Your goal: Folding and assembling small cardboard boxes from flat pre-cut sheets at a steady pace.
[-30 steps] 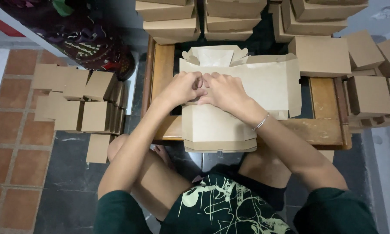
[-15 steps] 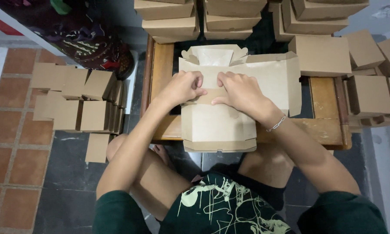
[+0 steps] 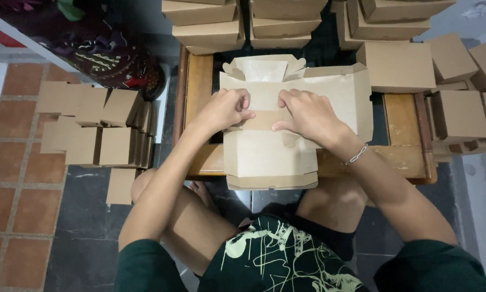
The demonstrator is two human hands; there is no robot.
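A flat brown cardboard box blank (image 3: 270, 157) lies on a low wooden table (image 3: 199, 86), its front end hanging over the table's near edge. My left hand (image 3: 225, 109) grips the blank's left side at a fold, fingers curled. My right hand (image 3: 306, 114) presses on the middle fold from the right, a chain bracelet on its wrist. A brown strip of the blank shows between the two hands. The far flaps of the blank (image 3: 264, 67) stand partly raised.
Folded brown boxes (image 3: 399, 65) are stacked behind and to the right of the table. A row of flat blanks (image 3: 91, 130) leans on the tiled floor at left. Dark patterned fabric (image 3: 108, 48) lies at upper left. My knees sit under the table's near edge.
My two hands have drawn apart from the middle of the blank, the left going left and the right going right, and the brown strip between them now shows.
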